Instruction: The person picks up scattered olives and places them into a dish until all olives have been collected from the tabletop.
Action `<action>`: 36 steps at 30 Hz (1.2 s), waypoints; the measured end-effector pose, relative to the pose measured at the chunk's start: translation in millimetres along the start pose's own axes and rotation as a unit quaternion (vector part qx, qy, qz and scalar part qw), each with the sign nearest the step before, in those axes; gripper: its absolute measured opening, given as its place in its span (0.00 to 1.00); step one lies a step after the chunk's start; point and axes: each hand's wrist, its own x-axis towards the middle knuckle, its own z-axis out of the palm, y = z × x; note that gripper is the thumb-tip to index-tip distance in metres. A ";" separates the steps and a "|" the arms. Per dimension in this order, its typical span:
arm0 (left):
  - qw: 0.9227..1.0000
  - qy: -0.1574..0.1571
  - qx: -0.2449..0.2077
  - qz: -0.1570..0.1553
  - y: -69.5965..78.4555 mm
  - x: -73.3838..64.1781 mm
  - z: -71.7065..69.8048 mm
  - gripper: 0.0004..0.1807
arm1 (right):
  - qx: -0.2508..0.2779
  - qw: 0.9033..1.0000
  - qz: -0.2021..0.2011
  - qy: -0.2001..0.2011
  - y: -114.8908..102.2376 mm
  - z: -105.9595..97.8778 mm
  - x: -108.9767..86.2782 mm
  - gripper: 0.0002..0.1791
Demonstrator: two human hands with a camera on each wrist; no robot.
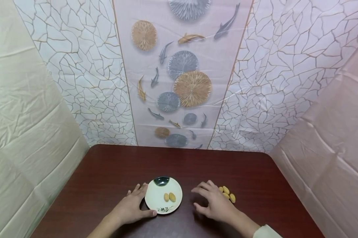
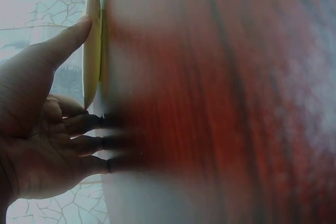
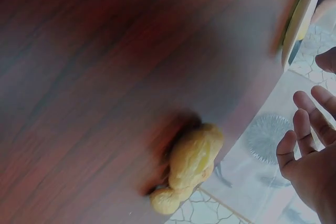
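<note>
A round cream plate (image 1: 151,202) with a dark green patch and a small floral print lies on the table. Two small yellow-brown oval pieces (image 1: 172,197) sit on it; their kind is unclear. My left hand (image 1: 131,206) is spread along the plate's left side, thumb and forefinger at the rim, the other fingertips down at the tabletop. To the right of the plate hovers my right hand (image 1: 216,203), fingers loosely bent and nothing between them. Just beyond it lie several more oval pieces (image 1: 232,198), partly hidden by that hand; up close these pieces (image 3: 194,156) look wrinkled.
The dark red-brown wooden table (image 1: 116,168) has rounded far corners. A patterned cloth wall (image 1: 179,125) with fish and round leaf motifs rises behind it. Pale cloth hangs on the left (image 1: 33,132) and right (image 1: 324,142) sides.
</note>
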 end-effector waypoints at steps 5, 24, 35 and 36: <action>1.000 -0.002 0.000 0.005 0.1 0.3 -1.4 0.67 | -0.018 1.000 0.003 0.007 5.4 -2.7 -5.8 0.24; 1.000 0.000 -0.003 0.004 -0.5 -0.5 -0.5 0.68 | -0.058 0.998 0.016 0.007 25.5 -18.4 -37.1 0.22; 1.000 0.000 0.002 0.008 -0.4 0.3 0.2 0.68 | -0.064 0.997 0.047 -0.011 35.8 -24.4 -57.8 0.19; 1.000 0.000 0.002 0.008 -0.1 0.2 0.1 0.68 | -0.064 0.996 0.056 -0.018 36.1 -25.1 -58.9 0.18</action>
